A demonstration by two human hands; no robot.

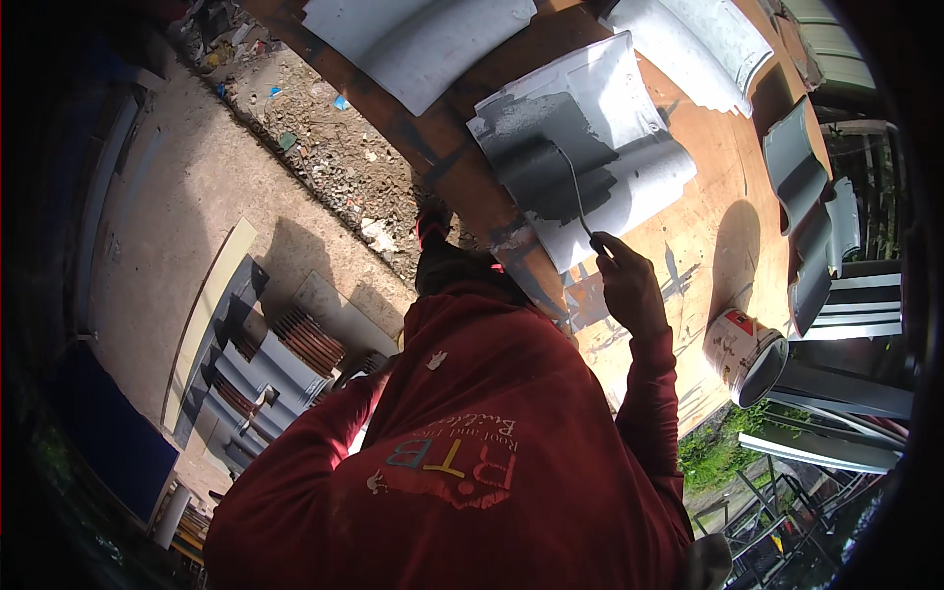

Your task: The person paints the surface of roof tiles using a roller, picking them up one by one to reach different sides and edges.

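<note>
Stacked grey roof tiles lie on the ground at left, near a red sleeve whose left hand is hidden, its grip impossible to tell. At centre, the right hand closes on a paint roller's handle, over a half-painted grey tile on the wooden table. A paint can stands just right.

An outdoor roof-tile painting yard in bright sun: a paint-streaked plywood worktable in the upper right carries grey-coated curved tiles, a paint can stands at its edge, more tiles are stacked at lower left, and gravel and litter cover the ground at upper left.
</note>
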